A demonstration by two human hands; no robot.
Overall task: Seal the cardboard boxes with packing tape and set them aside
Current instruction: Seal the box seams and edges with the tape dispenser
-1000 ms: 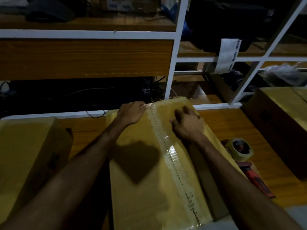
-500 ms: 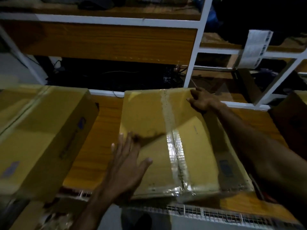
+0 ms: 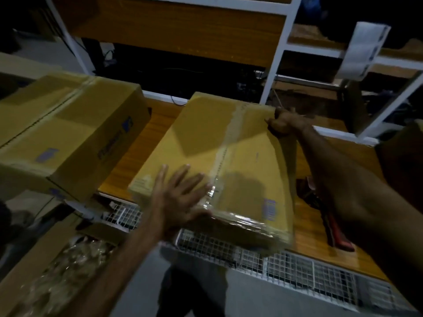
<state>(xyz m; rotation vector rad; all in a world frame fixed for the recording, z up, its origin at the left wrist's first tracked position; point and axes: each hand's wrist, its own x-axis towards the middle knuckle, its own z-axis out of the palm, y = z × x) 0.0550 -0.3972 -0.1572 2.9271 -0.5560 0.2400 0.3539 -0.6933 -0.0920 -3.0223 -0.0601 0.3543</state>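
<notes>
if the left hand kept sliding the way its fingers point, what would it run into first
The left hand lies flat on the taped box, fingers pointing away and slightly right. It would probably cross the tape seam first; depth is unclear.

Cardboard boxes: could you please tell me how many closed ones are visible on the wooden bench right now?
2. One taped box sits in the middle, the left hand flat on it and the right hand gripping its far corner. Another box stands left. A dark shape at the right edge may be a third.
</notes>
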